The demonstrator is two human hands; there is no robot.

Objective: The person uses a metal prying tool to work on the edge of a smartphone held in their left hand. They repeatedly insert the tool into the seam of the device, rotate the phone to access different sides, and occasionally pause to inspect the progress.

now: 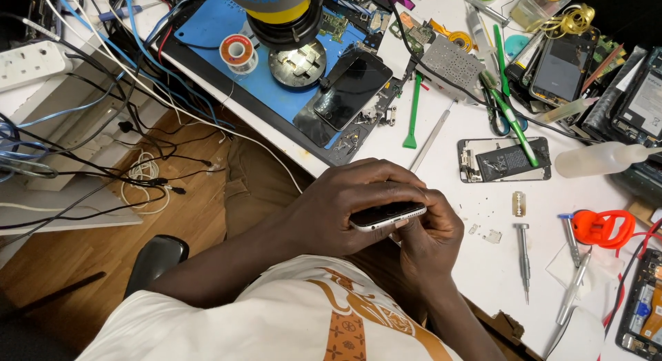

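While both hands meet over the near edge of the white table (476,264), they hold one phone (388,215) between them. The left hand (345,206) lies over the top of the phone with its fingers curled down around it, and the right hand (431,237) closes on it from below, with fingertips pressed on its silver side. The phone lies flat and slightly tilted, just above the table edge, in front of the person's chest.

To the right of the hands the table has some bare room. A razor blade (518,204) lies there, and two small metal parts (485,233) near it. A little further stand a screwdriver (524,259), tweezers (574,288) and an orange suction cup (603,226).

Behind the hands, an opened phone (505,160) lies with its battery showing, and a green tool (514,119) rests across it. A green spudger (413,113) and a thin metal tool (431,135) lie between this phone and the blue mat (207,26). On the mat there are a dark phone (353,91), a solder spool (236,50) and the round base of a microscope (296,61). A clear squeeze bottle (600,159) lies on its side at the right, near more phones (562,68).

To the left, the table ends and the wooden floor (62,257) is seen, with many cables (103,147) hanging over it and a white power strip (31,61) above.
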